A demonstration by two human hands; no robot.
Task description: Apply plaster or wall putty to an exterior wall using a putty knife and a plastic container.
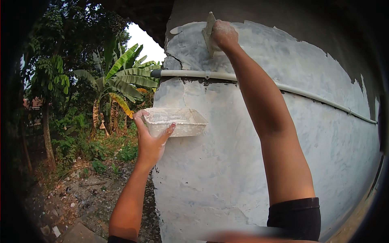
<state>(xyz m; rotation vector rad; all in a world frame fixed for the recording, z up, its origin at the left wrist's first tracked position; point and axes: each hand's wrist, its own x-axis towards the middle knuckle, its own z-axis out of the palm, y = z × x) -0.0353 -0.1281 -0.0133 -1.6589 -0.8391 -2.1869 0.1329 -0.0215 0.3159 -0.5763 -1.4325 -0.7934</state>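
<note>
My left hand (150,142) grips a white rectangular plastic tub (182,129) by its left end, with the thumb on the near side. White paste is smeared over the tub's walls, and some lies inside. High up, my right arm reaches to the wall (214,174), which is coated in patchy white and grey. There my right hand (225,35), dusted white, is closed on a flat plastering trowel (208,33). The trowel stands nearly edge-on to my view at the wall's upper left part; its handle is hidden by my fingers.
A pale pipe (186,73) runs across the wall below the trowel, held by clips. Bare dark grey wall (324,24) lies above the coating. Left of the wall's corner are banana plants (125,77), trees and stony ground (89,198) with litter.
</note>
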